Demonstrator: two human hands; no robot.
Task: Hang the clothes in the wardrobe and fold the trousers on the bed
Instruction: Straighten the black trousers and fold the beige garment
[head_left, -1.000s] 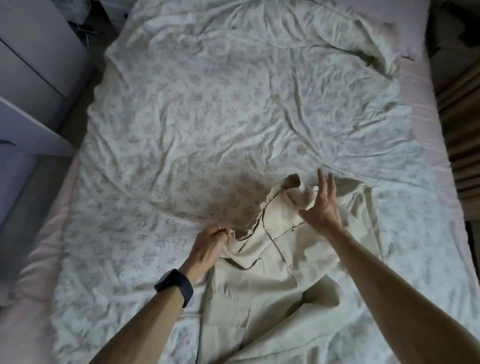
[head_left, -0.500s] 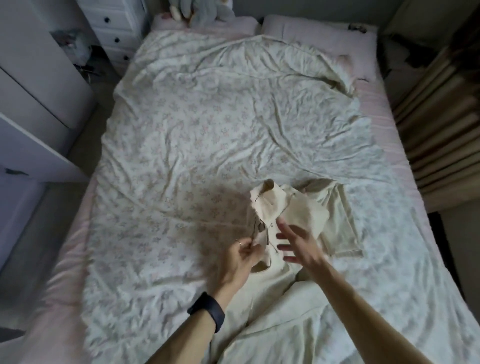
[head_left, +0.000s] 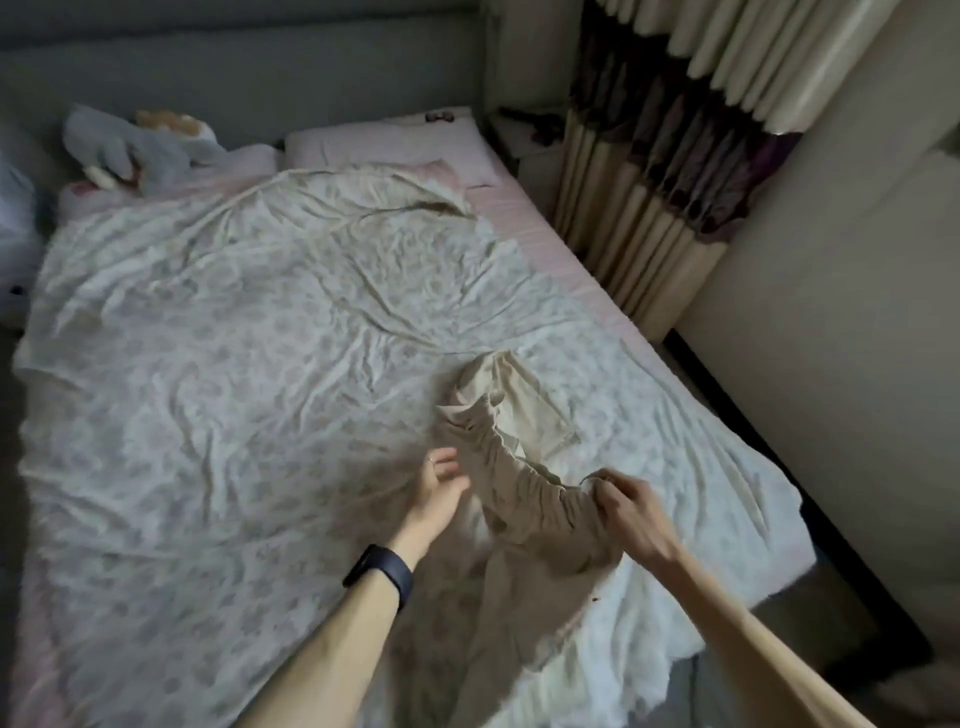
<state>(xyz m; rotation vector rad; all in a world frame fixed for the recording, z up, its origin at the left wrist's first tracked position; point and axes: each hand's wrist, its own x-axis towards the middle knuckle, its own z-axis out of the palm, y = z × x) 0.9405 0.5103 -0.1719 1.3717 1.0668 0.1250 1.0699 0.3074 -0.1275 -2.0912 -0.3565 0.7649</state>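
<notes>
Right hand (head_left: 631, 512) pinches bunched trousers (head_left: 524, 499) on the bed (head_left: 208, 364), left hand (head_left: 439, 491) fingers (head_left: 445, 457) spread alongside; held one-sided, the fold could go crooked.

Obscured detail. Legs of the beige cloth trousers with a gathered waistband (head_left: 524, 501) sink into shadow toward the lower edge, ends indistinct. The right hand (head_left: 631, 514) buries its fingertips in waistband folds. The left hand (head_left: 439, 491) is motion-blurred; contact with the cloth uncertain. A small dark object (head_left: 439, 117) on the pink pillow (head_left: 384, 148) is too small to identify.
</notes>
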